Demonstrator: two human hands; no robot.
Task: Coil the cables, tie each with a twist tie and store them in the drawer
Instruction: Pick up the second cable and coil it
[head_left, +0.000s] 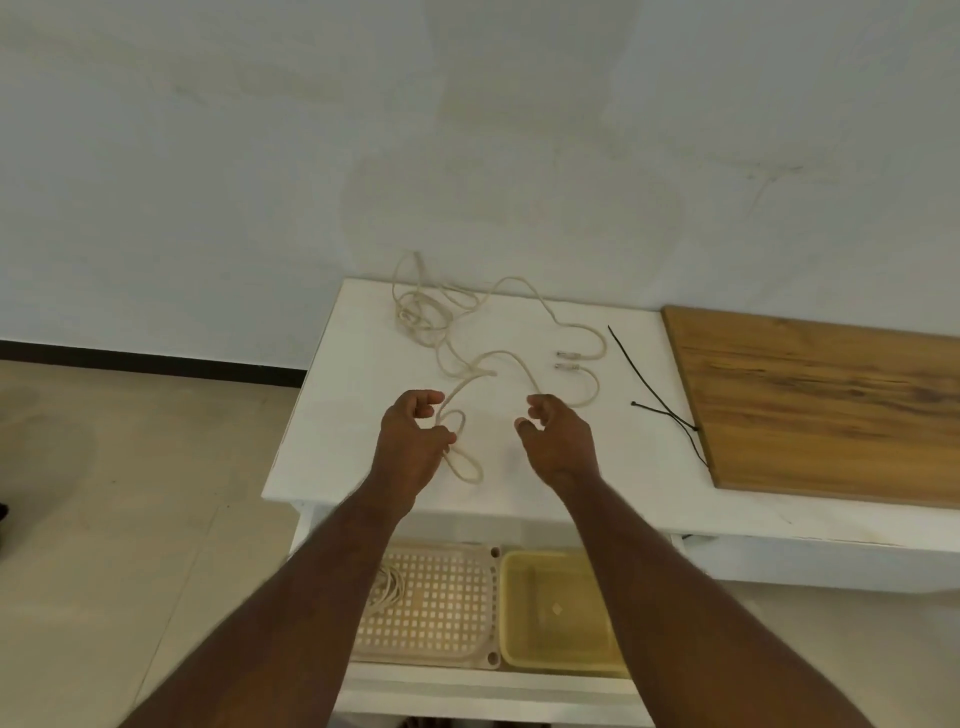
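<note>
Coiling step: left hand (413, 441) grips small loops of the cable (498, 358); right hand (553, 441), half-curled, apparently empty, should feed slack next.

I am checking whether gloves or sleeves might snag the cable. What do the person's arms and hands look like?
Both forearms are bare up to the frame edge, with no sleeves in view. The left hand and right hand wear no gloves, and no rings, watch or bands can be seen.

White surface (363, 415) in front of me. On it: cream cable (470, 332) sprawled in loose loops, two black ties (644, 379) just right of it, wooden board (831, 410) lying flat at the right end.
</note>
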